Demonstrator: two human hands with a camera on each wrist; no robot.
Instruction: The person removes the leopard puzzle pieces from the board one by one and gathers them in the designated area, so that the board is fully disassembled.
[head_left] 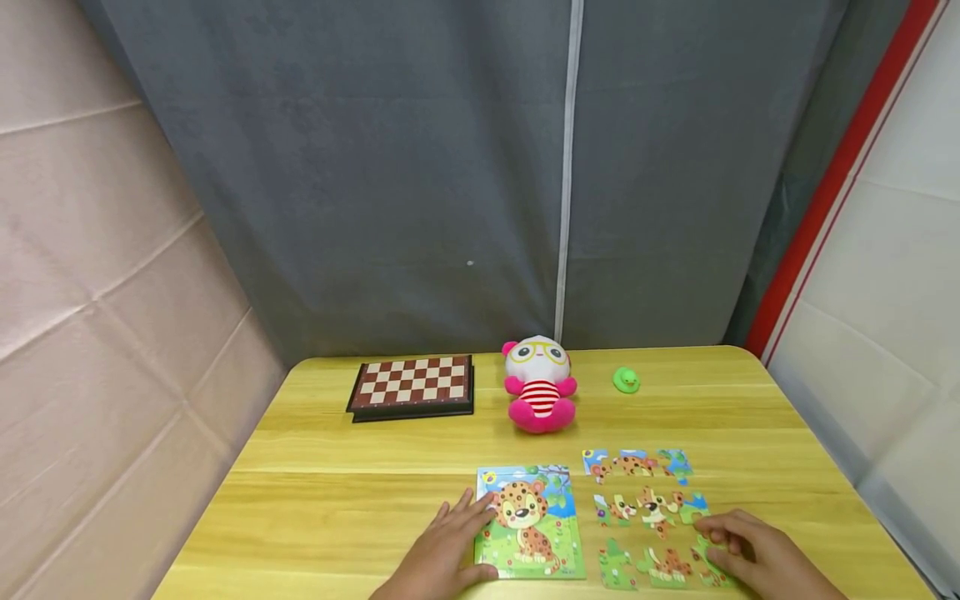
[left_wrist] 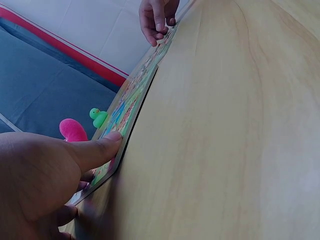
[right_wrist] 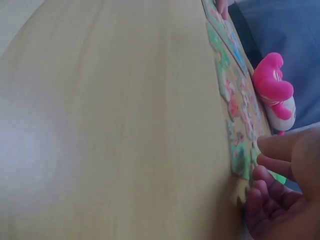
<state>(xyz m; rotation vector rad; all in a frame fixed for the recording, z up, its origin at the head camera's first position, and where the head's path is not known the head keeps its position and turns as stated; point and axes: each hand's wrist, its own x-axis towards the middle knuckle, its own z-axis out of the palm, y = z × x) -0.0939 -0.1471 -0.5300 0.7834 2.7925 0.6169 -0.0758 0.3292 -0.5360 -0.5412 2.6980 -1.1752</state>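
Observation:
A puzzle board [head_left: 557, 546] with a spotted leopard cub picture lies flat on the wooden table. My left hand [head_left: 442, 546] rests on its left side, fingers spread; in the left wrist view the thumb [left_wrist: 107, 145] lies on top near the edge. To the right, loose jigsaw pieces [head_left: 618, 571] with leopard and grass parts are laid out in three spaced rows. Over the right end of the lower rows is my right hand [head_left: 757, 550], fingers loosely bent, fingertips close over the pieces. No piece shows between thumb and fingers in the right wrist view.
A folded chessboard case [head_left: 412, 383] lies at the back left. Beyond the puzzle sits a pink and white plush toy [head_left: 540, 392], with a small green duck [head_left: 626, 381] to its right. Grey curtain [head_left: 412, 208] hangs behind the table [head_left: 322, 500].

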